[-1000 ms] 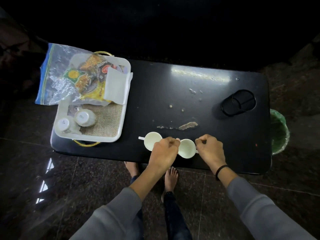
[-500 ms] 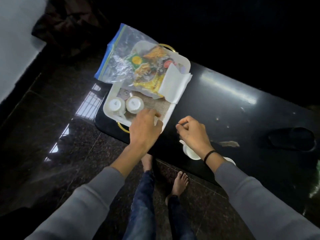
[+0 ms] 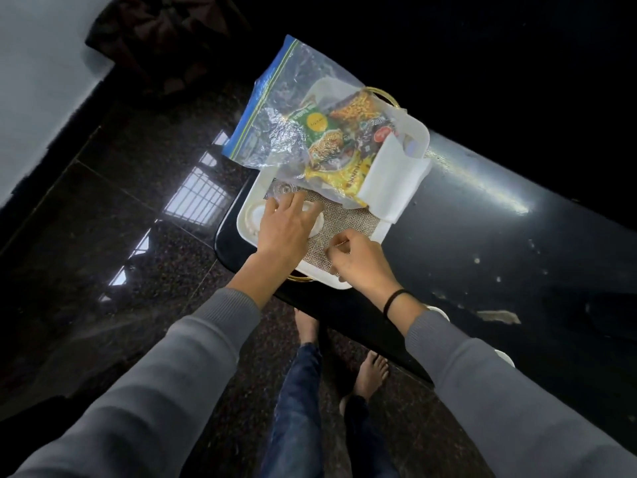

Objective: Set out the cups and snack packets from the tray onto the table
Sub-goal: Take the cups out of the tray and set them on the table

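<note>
A white tray point(image 3: 417, 132) with a burlap mat sits on the left end of the black table point(image 3: 482, 236). My left hand point(image 3: 286, 225) is spread over an upturned white cup point(image 3: 317, 225) in the tray, not clearly gripping it. A second upturned cup point(image 3: 255, 219) stands just left of it. My right hand point(image 3: 358, 257) hovers over the tray's near corner, fingers curled with nothing in them. A clear zip bag point(image 3: 275, 132) with several snack packets point(image 3: 327, 136) lies across the tray's far half. Two white cups point(image 3: 438, 310) point(image 3: 505, 357) peek out behind my right arm.
A folded white napkin point(image 3: 393, 182) leans on the tray's right rim. A small clear glass item point(image 3: 282, 189) sits in the tray beyond my left hand. Crumbs and a scrap point(image 3: 499, 316) lie on the table. My bare feet point(image 3: 374, 370) stand on dark floor.
Both hands left the two cups set on the table and moved left to the tray. The left hand now covers an upturned cup; the right hand has come over the tray's near corner.
</note>
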Available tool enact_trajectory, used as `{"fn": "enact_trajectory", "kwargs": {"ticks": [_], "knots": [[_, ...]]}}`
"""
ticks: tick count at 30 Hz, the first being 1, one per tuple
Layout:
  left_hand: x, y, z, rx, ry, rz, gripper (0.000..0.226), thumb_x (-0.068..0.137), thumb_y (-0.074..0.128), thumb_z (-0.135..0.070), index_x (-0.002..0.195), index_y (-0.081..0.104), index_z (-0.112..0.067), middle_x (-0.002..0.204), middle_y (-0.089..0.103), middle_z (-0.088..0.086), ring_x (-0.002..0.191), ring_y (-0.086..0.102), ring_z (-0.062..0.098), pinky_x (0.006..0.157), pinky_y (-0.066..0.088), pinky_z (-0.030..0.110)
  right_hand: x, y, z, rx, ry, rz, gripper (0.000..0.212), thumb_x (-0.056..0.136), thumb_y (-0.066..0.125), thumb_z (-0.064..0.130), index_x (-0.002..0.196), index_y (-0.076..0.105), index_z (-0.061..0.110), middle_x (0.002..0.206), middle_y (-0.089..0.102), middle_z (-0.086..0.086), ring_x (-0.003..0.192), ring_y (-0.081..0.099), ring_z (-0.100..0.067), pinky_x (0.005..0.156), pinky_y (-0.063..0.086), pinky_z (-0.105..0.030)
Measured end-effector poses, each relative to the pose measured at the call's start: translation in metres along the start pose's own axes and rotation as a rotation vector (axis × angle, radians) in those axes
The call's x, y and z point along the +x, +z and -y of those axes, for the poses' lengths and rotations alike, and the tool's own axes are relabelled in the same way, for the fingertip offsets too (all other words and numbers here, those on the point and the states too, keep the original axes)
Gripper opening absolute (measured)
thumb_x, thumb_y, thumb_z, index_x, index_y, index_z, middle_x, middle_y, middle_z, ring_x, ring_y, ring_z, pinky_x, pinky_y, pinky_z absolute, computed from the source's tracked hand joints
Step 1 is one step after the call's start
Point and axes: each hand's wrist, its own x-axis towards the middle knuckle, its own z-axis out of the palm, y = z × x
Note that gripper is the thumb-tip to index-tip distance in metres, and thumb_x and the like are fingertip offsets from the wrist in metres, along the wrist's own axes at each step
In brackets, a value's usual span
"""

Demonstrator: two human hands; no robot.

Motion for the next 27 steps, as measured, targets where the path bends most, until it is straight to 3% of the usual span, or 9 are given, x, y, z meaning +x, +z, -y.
{"fn": "enact_trajectory", "kwargs": {"ticks": [5,8,10,13,17,19,22,24,27], "knots": [[0.011,0.007,0.004,0.171,0.200,-0.026,0.062,0.092,0.063,-0.020,0.147,0.034,-0.023,0.146,0.043,0.007,0.136,0.041,0.026,0.113,0.034,0.038,0.003,-0.010,-0.013,0.071,0.035,-0.020,0.018,0.096,0.062,0.029,0.108,0.065,0.017,0.090,0.074,-0.001,0.078,0.076,-0.019,0.080,0.063,-0.043],[0.011,0.003,0.001,0.135,0.236,-0.023,0.060,0.093,0.062,-0.025,0.146,0.034,-0.020,0.141,0.045,0.007,0.129,0.047,0.025,0.109,0.038,0.034,0.000,-0.018,-0.019,0.120,0.058,-0.037,0.018,0.096,0.063,0.029,0.108,0.066,0.016,0.091,0.076,-0.002,0.078,0.077,-0.020,0.079,0.063,-0.044],[0.005,-0.003,-0.006,-0.040,0.202,-0.064,0.059,0.091,0.062,-0.028,0.145,0.039,-0.017,0.137,0.050,0.008,0.124,0.052,0.026,0.101,0.045,0.035,-0.003,-0.023,-0.023,0.149,0.066,-0.064,0.018,0.096,0.063,0.030,0.108,0.066,0.017,0.095,0.075,-0.003,0.079,0.076,-0.021,0.079,0.063,-0.045],[-0.008,-0.016,-0.024,-0.501,0.092,-0.143,0.065,0.081,0.075,-0.037,0.136,0.048,-0.013,0.117,0.062,0.008,0.107,0.059,0.028,0.079,0.048,0.037,-0.009,-0.030,-0.029,0.246,0.043,-0.136,0.024,0.096,0.063,0.030,0.117,0.063,0.019,0.107,0.072,0.001,0.086,0.074,-0.017,0.082,0.063,-0.043],[-0.010,-0.030,-0.050,-0.901,-0.097,0.008,0.077,0.074,0.077,-0.058,0.135,0.046,-0.021,0.099,0.062,-0.004,0.082,0.060,0.011,0.062,0.041,0.022,-0.022,-0.050,-0.043,0.364,-0.095,-0.197,0.039,0.097,0.061,0.025,0.135,0.055,0.029,0.129,0.061,0.012,0.107,0.064,-0.006,0.098,0.055,-0.034],[-0.008,-0.033,-0.064,-1.049,-0.144,0.096,0.073,0.075,0.076,-0.060,0.132,0.049,-0.023,0.104,0.067,0.000,0.087,0.065,0.009,0.065,0.047,0.023,-0.029,-0.063,-0.054,0.390,-0.163,-0.140,0.052,0.093,0.064,0.019,0.141,0.051,0.036,0.134,0.059,0.014,0.117,0.059,-0.004,0.100,0.049,-0.025],[-0.006,-0.036,-0.088,-1.148,-0.173,0.178,0.075,0.075,0.074,-0.066,0.132,0.052,-0.022,0.111,0.070,0.005,0.099,0.069,0.017,0.074,0.049,0.027,-0.038,-0.083,-0.072,0.430,-0.170,-0.043,0.064,0.083,0.074,0.018,0.137,0.053,0.046,0.124,0.064,0.015,0.108,0.063,0.001,0.092,0.048,-0.021],[-0.005,-0.040,-0.108,-1.226,-0.185,0.216,0.073,0.074,0.073,-0.070,0.125,0.056,-0.020,0.102,0.073,0.000,0.092,0.071,0.009,0.071,0.048,0.023,-0.043,-0.096,-0.086,0.448,-0.141,-0.050,0.062,0.079,0.079,0.028,0.130,0.055,0.054,0.116,0.066,0.020,0.098,0.065,0.002,0.083,0.048,-0.021],[-0.003,-0.037,-0.136,-1.352,-0.167,0.234,0.058,0.078,0.072,-0.065,0.110,0.066,-0.017,0.089,0.079,0.005,0.085,0.076,0.017,0.078,0.059,0.036,-0.048,-0.112,-0.106,0.453,-0.083,-0.111,0.050,0.079,0.075,0.054,0.123,0.053,0.064,0.100,0.070,0.022,0.079,0.067,0.004,0.069,0.049,-0.018]]}}
